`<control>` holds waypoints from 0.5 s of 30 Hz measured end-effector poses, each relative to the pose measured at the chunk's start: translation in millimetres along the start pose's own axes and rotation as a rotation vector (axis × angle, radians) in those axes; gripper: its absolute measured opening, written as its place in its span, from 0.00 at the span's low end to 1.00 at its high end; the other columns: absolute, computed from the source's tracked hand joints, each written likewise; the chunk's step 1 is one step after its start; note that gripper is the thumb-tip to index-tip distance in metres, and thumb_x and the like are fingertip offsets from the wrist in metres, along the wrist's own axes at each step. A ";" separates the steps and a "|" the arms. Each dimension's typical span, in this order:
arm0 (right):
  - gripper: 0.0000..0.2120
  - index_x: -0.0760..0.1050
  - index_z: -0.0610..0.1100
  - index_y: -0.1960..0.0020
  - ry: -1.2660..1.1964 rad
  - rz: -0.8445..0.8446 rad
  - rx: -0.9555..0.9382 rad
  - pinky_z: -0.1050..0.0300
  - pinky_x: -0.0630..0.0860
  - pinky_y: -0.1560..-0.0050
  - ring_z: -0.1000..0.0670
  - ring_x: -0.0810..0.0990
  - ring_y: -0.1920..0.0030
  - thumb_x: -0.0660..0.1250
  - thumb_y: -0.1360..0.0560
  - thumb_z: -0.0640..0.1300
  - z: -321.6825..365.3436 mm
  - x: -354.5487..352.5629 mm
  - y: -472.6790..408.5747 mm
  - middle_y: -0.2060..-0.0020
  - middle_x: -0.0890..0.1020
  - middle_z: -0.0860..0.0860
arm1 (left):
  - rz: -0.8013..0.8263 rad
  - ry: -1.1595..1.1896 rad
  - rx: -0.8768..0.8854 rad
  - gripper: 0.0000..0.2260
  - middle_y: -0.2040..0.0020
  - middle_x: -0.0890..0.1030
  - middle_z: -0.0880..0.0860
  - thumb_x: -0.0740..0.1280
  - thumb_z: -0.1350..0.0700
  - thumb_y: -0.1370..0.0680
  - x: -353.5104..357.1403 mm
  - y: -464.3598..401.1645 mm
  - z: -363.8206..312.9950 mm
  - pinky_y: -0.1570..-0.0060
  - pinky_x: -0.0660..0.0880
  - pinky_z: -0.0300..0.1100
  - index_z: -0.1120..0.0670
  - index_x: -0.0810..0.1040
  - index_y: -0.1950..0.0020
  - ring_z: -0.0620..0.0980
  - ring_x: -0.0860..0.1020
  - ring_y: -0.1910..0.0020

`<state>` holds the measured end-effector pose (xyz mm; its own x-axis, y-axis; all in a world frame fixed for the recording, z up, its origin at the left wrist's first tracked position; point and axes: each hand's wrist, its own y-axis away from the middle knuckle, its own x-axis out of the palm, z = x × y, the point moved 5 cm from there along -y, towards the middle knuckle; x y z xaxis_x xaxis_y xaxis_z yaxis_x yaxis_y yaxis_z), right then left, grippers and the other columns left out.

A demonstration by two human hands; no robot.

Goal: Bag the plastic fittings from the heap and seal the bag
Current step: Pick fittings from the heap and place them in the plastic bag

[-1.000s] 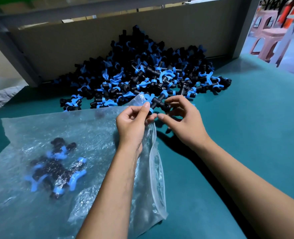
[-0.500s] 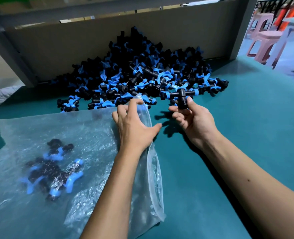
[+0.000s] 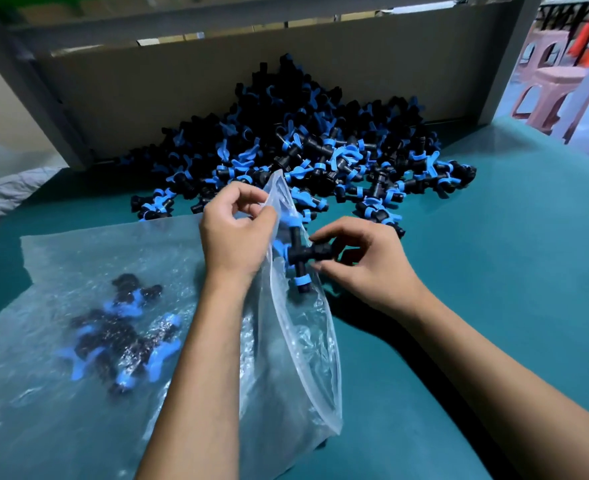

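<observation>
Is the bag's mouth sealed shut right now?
No. The left hand pinches the bag rim up, holding the mouth open, while the right hand pushes a black-and-blue fitting into it.

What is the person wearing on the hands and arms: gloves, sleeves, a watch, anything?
Nothing that shows. The left hand and right hand are bare, with no gloves, rings or tape visible. Both forearms are bare right down to the bottom edge of the picture: no sleeve cuffs, watch or wristband in view. Anything worn above that is out of frame.
</observation>
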<state>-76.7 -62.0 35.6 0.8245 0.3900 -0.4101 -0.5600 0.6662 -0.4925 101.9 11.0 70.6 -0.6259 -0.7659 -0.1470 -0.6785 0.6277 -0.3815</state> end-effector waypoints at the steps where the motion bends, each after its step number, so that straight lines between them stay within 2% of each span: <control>1: 0.14 0.81 0.47 0.51 0.049 0.039 -0.040 0.59 0.79 0.58 0.52 0.83 0.60 0.79 0.33 0.36 7.4 4.4 -0.1 0.59 0.83 0.57 | 0.004 -0.032 0.030 0.06 0.63 0.80 0.53 0.68 0.67 0.29 -1.6 -1.6 -5.1 0.60 0.72 0.40 0.57 0.82 0.57 0.47 0.74 0.65; 4: 0.13 0.77 0.43 0.54 0.120 0.138 -0.099 0.59 0.77 0.60 0.52 0.80 0.62 0.78 0.34 0.35 25.5 19.1 -1.8 0.62 0.81 0.55 | 0.018 -0.087 0.089 0.06 0.61 0.84 0.55 0.70 0.65 0.28 -1.9 -5.4 -20.6 0.60 0.72 0.39 0.56 0.84 0.58 0.46 0.75 0.66; 7: 0.10 0.75 0.43 0.61 0.218 0.040 -0.085 0.55 0.75 0.63 0.53 0.73 0.65 0.77 0.35 0.37 40.2 37.9 -4.5 0.67 0.75 0.52 | 0.024 -0.090 0.145 0.03 0.63 0.82 0.58 0.71 0.64 0.28 1.0 -4.9 -35.7 0.64 0.71 0.37 0.57 0.84 0.59 0.45 0.73 0.68; 8: 0.10 0.74 0.45 0.65 0.174 0.020 -0.051 0.53 0.71 0.66 0.55 0.70 0.67 0.75 0.34 0.39 45.2 45.5 -4.5 0.69 0.73 0.53 | 0.024 -0.085 0.159 0.03 0.63 0.82 0.58 0.71 0.64 0.28 1.5 -3.7 -39.9 0.65 0.70 0.36 0.57 0.83 0.59 0.45 0.72 0.69; 9: 0.09 0.73 0.47 0.67 0.056 0.067 -0.014 0.59 0.74 0.65 0.59 0.68 0.68 0.72 0.33 0.40 50.4 53.9 -3.9 0.72 0.73 0.54 | 0.023 -0.079 0.169 0.03 0.63 0.82 0.59 0.71 0.65 0.28 2.1 -2.9 -43.2 0.65 0.70 0.35 0.58 0.83 0.59 0.44 0.72 0.69; 10: 0.09 0.73 0.49 0.68 -0.096 0.189 0.012 0.60 0.79 0.62 0.62 0.67 0.69 0.68 0.33 0.40 55.4 64.6 -2.8 0.74 0.74 0.55 | 0.019 -0.072 0.176 0.03 0.63 0.82 0.59 0.71 0.65 0.28 2.4 -2.5 -44.9 0.65 0.70 0.34 0.58 0.83 0.60 0.44 0.72 0.69; 11: 0.11 0.73 0.52 0.69 -0.223 0.334 0.010 0.68 0.74 0.65 0.63 0.69 0.70 0.66 0.32 0.38 61.1 74.1 0.6 0.75 0.74 0.59 | 0.013 -0.065 0.178 0.04 0.64 0.82 0.58 0.71 0.65 0.28 2.3 -2.2 -45.6 0.65 0.71 0.33 0.58 0.83 0.60 0.43 0.72 0.69; 12: 0.13 0.72 0.53 0.70 -0.284 0.431 0.015 0.70 0.70 0.67 0.63 0.69 0.72 0.65 0.32 0.38 63.5 78.5 3.4 0.75 0.74 0.62 | 0.008 -0.056 0.179 0.04 0.64 0.82 0.58 0.71 0.65 0.29 2.6 -1.8 -45.3 0.64 0.71 0.34 0.58 0.83 0.60 0.43 0.72 0.69; 13: 0.11 0.72 0.50 0.72 -0.265 0.459 0.040 0.68 0.67 0.69 0.62 0.67 0.73 0.65 0.32 0.40 61.7 78.4 3.3 0.76 0.71 0.61 | 0.005 -0.047 0.177 0.04 0.65 0.82 0.57 0.71 0.65 0.29 3.6 -1.1 -44.0 0.64 0.72 0.35 0.58 0.83 0.60 0.42 0.72 0.69; 15: 0.09 0.72 0.43 0.70 -0.173 0.300 0.090 0.59 0.64 0.69 0.59 0.65 0.70 0.66 0.32 0.44 49.0 65.4 -3.9 0.75 0.69 0.58 | 0.005 -0.024 0.158 0.03 0.65 0.82 0.55 0.70 0.63 0.30 7.7 0.0 -36.6 0.64 0.73 0.36 0.56 0.82 0.61 0.41 0.72 0.70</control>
<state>-16.6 -8.0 48.2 0.6303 0.6735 -0.3862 -0.7762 0.5561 -0.2971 82.9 10.2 102.9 -0.6184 -0.7671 -0.1706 -0.6054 0.6034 -0.5190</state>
